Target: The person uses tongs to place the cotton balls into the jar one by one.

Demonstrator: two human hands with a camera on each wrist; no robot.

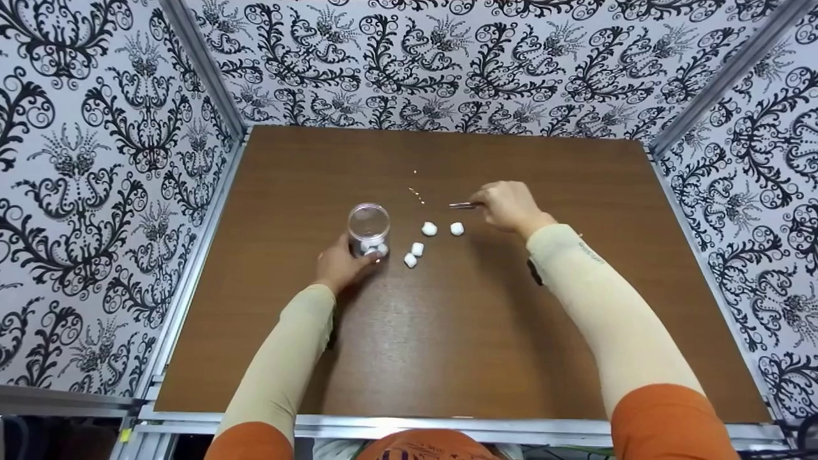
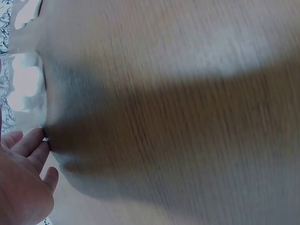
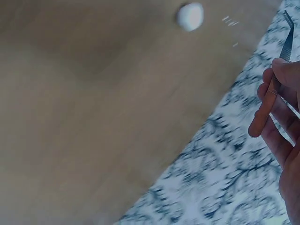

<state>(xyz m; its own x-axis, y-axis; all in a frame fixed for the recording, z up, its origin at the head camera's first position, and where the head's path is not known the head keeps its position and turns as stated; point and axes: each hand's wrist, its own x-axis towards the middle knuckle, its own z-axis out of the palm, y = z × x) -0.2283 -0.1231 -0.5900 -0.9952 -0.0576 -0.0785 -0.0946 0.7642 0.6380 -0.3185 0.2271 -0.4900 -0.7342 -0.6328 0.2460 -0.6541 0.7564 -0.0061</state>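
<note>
A clear jar [image 1: 369,222] with several white cotton balls [image 1: 373,246] at its bottom stands on the table's left middle. My left hand [image 1: 340,263] grips it low down, thumb at the near right side. In the left wrist view, the fingers of the left hand [image 2: 30,159] show beside the jar's wall. My right hand [image 1: 508,204] holds metal tweezers [image 1: 461,206] with bent tips, their points toward the left. Below the tips lies a cotton ball [image 1: 457,229]; another cotton ball [image 1: 429,229] is to its left. Nothing shows between the tweezer tips.
Two more cotton balls, an upper one [image 1: 417,249] and a lower one [image 1: 410,260], lie close together right of the jar. Small pale grains [image 1: 416,193] form a short line farther back. Patterned walls and metal rails border the brown table [image 1: 447,332].
</note>
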